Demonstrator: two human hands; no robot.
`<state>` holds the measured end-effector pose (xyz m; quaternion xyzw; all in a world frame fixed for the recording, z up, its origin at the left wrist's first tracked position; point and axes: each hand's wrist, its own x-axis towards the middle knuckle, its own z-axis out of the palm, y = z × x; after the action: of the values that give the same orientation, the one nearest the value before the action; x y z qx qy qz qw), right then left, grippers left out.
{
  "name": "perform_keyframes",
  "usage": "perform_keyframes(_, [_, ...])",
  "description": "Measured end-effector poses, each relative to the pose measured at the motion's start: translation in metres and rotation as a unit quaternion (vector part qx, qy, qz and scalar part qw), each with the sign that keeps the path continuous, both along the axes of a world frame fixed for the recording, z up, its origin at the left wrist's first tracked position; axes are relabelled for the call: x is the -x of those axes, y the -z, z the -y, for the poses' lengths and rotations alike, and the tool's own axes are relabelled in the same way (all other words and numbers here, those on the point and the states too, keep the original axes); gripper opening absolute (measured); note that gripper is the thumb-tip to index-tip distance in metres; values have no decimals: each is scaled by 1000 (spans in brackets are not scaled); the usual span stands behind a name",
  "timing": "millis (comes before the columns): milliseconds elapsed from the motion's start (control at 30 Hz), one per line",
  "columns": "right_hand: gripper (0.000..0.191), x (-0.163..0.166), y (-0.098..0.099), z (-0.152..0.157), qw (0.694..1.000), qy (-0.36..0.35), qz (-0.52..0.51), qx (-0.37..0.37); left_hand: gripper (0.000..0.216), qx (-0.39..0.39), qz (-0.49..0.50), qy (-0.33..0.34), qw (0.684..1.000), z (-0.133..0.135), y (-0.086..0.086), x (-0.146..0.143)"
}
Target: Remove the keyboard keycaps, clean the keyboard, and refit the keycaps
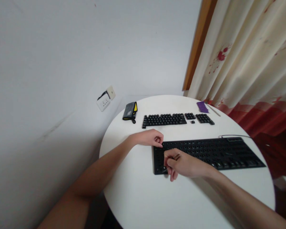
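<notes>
White tabletop (138, 187): we judge the keyboard (211, 151) stiff, light, best edge-held, left hand (152, 137) (grip unclear) at its far-left corner, right hand (182, 163) pinching something slim (177, 156).

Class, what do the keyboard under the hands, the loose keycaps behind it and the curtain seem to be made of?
Keyboard: probably matte black plastic, judging by its mostly dull surface, though metal is possible.
Keycaps: likely low-sheen black plastic, from their small blocky shapes.
Curtain: fabric, apparently matte, hanging in soft folds.

A home is suggested by a floral curtain (250, 63), wooden trim (200, 44), a scuffed wall (62, 51) with a power socket (103, 103), and a round white worktop (133, 194).
</notes>
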<state>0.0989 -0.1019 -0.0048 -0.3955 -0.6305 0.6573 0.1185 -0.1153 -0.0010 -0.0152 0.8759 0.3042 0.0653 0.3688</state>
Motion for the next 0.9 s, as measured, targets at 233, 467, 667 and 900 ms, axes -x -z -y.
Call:
perform_keyframes(233, [11,-11,-1,-13,997,-21,-57,51,16,-12,-13,3,1000,2,-3,-1])
perform_keyframes(467, [17,-14,-5,-35,974,122,-152,-116,22,-72,77,-64,992,4,-10,-9])
perform_keyframes(667, [21,-12,5,-44,940,194,-186,-211,33,23,154,-93,983,9,-14,-16])
perform_keyframes(900, [9,-8,11,-41,925,225,-177,-252,36,128,242,-113,955,10,-4,-18])
